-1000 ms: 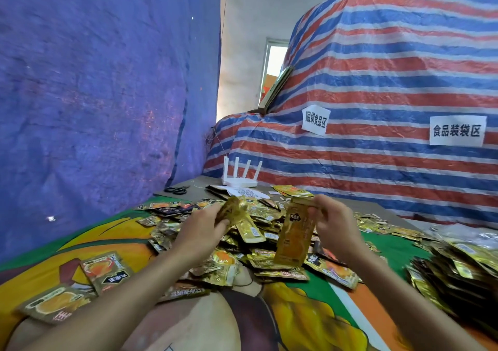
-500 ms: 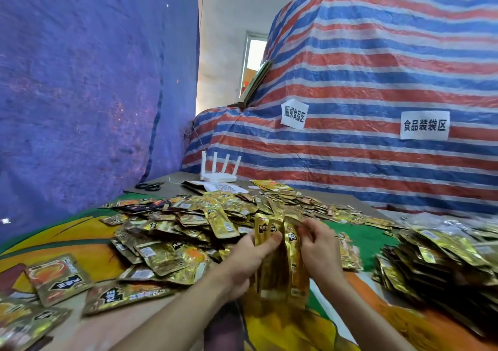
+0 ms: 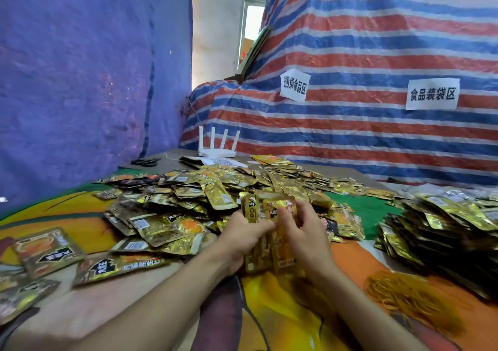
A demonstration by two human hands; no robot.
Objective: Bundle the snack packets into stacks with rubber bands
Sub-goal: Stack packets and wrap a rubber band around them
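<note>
An upright stack of gold snack packets [image 3: 265, 210] stands on end on the table in front of me. My left hand [image 3: 242, 238] grips its left side and my right hand [image 3: 303, 232] holds its right side, fingers curled over the top edge. A big loose heap of gold packets [image 3: 188, 202] spreads behind and to the left of my hands. A pile of yellow rubber bands [image 3: 396, 291] lies on the cloth to the right of my right forearm.
A dark heap of packets [image 3: 436, 237] lies at the right. Loose packets [image 3: 48, 251] lie at the near left. At the table's back stand a white router [image 3: 217, 151] and black scissors [image 3: 145, 162]. A striped tarp [image 3: 377, 54] rises behind.
My two hands came together: the packet from my left hand joined the stack held by my right. The stack came down and now stands on the table.
</note>
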